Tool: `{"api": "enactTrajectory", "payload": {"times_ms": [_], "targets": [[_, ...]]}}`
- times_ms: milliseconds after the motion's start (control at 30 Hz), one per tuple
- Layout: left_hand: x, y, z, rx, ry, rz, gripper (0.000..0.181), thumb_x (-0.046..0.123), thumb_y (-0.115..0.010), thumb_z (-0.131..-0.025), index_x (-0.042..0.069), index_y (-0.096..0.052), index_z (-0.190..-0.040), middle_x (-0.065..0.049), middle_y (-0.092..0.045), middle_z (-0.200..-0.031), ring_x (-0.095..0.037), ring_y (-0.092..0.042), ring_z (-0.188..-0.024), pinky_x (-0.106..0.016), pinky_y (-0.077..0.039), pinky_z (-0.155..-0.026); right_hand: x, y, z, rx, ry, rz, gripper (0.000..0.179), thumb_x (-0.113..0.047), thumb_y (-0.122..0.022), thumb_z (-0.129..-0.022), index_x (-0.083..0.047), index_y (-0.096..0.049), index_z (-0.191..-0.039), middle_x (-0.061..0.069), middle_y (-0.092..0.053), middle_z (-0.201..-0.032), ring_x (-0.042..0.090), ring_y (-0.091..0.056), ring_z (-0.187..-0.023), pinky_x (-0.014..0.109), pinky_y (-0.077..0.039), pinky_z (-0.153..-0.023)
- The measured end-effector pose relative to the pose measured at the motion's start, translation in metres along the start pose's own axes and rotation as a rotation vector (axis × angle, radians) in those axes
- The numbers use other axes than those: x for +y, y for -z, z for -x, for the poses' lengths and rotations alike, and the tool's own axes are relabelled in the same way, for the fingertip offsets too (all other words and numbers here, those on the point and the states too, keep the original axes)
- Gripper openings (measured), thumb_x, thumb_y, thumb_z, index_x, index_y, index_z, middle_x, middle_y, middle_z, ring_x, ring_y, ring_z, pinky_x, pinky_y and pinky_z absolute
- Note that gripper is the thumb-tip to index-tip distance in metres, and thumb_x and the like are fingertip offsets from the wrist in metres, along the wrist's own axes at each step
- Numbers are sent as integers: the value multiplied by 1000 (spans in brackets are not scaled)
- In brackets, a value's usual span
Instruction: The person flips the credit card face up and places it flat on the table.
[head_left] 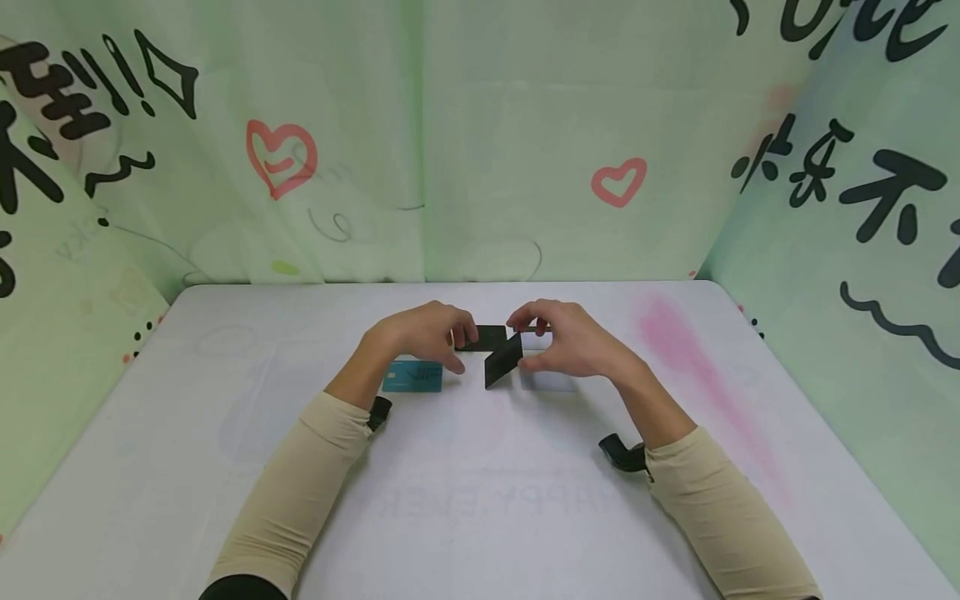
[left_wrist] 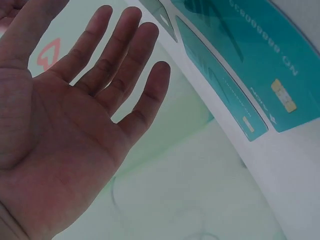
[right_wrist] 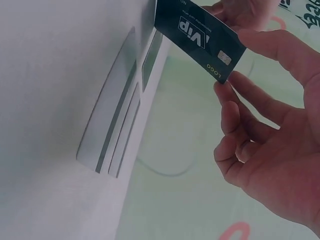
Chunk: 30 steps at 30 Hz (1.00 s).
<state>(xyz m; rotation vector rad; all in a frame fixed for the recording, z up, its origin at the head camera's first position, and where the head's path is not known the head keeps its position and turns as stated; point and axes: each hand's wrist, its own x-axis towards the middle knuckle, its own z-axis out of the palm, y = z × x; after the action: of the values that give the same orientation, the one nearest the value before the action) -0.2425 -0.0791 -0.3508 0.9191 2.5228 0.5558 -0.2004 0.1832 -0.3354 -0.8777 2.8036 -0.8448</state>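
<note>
My right hand (head_left: 573, 340) pinches a dark card (head_left: 503, 360) at one corner between thumb and fingers, holding it tilted above the table. In the right wrist view this card (right_wrist: 192, 32) shows "Vip" lettering, a chip and "LOGO". To its left, my left hand (head_left: 431, 332) hovers with spread, slightly bent fingers and nothing between them; its palm (left_wrist: 65, 135) faces the left wrist camera. Another black card (head_left: 487, 337) lies on the table between the hands. A teal card (head_left: 412, 377) lies just below the left hand.
White cards (head_left: 551, 382) lie under the right hand; one white card (right_wrist: 105, 120) has a grey stripe. The left wrist view shows a large teal card (left_wrist: 295, 65) beside a further teal card (left_wrist: 220, 85). Printed fabric walls (head_left: 480, 167) surround the white table (head_left: 480, 517).
</note>
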Motion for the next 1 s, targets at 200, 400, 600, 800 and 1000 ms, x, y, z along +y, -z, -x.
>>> {"api": "enactTrajectory", "payload": {"times_ms": [200, 400, 600, 800, 1000], "targets": [[-2, 1, 2, -15, 31, 8, 49, 22, -84, -87, 10, -66, -131, -10, -71, -121, -23, -65, -109, -39, -52, -97, -3, 5, -1, 15, 9, 3, 51, -15, -87, -78, -13, -70, -126, 3, -73, -120, 22, -59, -100, 39, -48, -87], [-3, 4, 4, -11, 48, 3, 48, 23, -84, -87, 12, -67, -130, -9, -71, -120, -22, -64, -108, -40, -52, -97, -4, 11, -1, 15, -4, -9, 51, -15, -87, -78, -15, -69, -127, 5, -73, -121, 22, -60, -101, 38, -48, -86], [-3, 4, 4, -17, 54, -12, 47, 24, -84, -87, 12, -68, -130, -9, -70, -119, -23, -64, -109, -40, -51, -99, -5, 10, -2, -3, -23, 7, 52, -15, -87, -79, -14, -69, -128, 6, -72, -123, 22, -60, -101, 38, -48, -85], [-1, 5, 5, -16, 67, -20, 47, 24, -83, -88, 12, -68, -130, -9, -70, -120, -24, -64, -111, -41, -51, -100, -7, 6, -4, 0, -24, -13, 50, -16, -85, -80, -15, -70, -127, 3, -72, -124, 29, -60, -103, 38, -48, -85], [-2, 7, 7, -14, 66, -24, 47, 24, -83, -88, 13, -68, -131, -8, -71, -120, -23, -64, -111, -42, -51, -101, -6, -1, -8, 14, -22, -32, 48, -17, -86, -81, -14, -70, -126, 6, -72, -123, 29, -60, -102, 38, -47, -85]]}}
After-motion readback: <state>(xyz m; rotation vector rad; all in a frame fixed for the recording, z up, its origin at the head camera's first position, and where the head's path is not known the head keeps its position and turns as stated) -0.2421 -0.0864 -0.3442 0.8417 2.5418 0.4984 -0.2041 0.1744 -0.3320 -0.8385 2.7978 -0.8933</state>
